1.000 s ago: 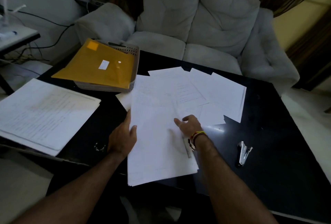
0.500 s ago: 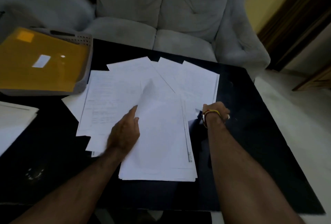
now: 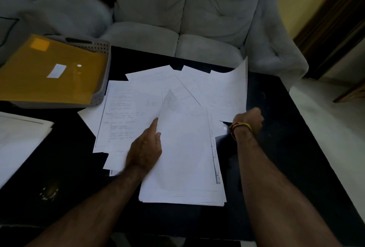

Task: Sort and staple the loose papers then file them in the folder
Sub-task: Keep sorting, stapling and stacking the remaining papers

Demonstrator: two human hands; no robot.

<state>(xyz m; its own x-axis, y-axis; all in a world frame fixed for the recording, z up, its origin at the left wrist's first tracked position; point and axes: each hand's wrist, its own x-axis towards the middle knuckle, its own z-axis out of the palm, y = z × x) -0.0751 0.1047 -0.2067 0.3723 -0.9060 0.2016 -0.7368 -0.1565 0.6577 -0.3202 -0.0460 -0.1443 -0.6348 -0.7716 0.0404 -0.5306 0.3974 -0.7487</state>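
Observation:
Loose white papers (image 3: pixel 138 112) lie fanned across the black table (image 3: pixel 286 148). A neater paper stack (image 3: pixel 183 167) lies on top of them near the front edge. My left hand (image 3: pixel 145 148) grips the stack's left edge, and the top sheet curls up past my forefinger. My right hand (image 3: pixel 249 121), with a yellow and red thread at the wrist, is closed on the lower corner of a single sheet (image 3: pixel 231 90) whose far corner lifts off the table. The yellow folder (image 3: pixel 49 76) lies in a grey perforated tray (image 3: pixel 102 86) at the back left. No stapler is in view.
Another pile of printed papers (image 3: pixel 19 140) sits at the left edge of the table. A grey sofa (image 3: pixel 187 19) stands right behind the table. A pale floor (image 3: pixel 335 138) shows to the right.
The view has swung right, and the stapler has dropped out of sight. My right hand went from the stack to the right-hand sheet and lifted it. My left hand stayed at the stack's edge.

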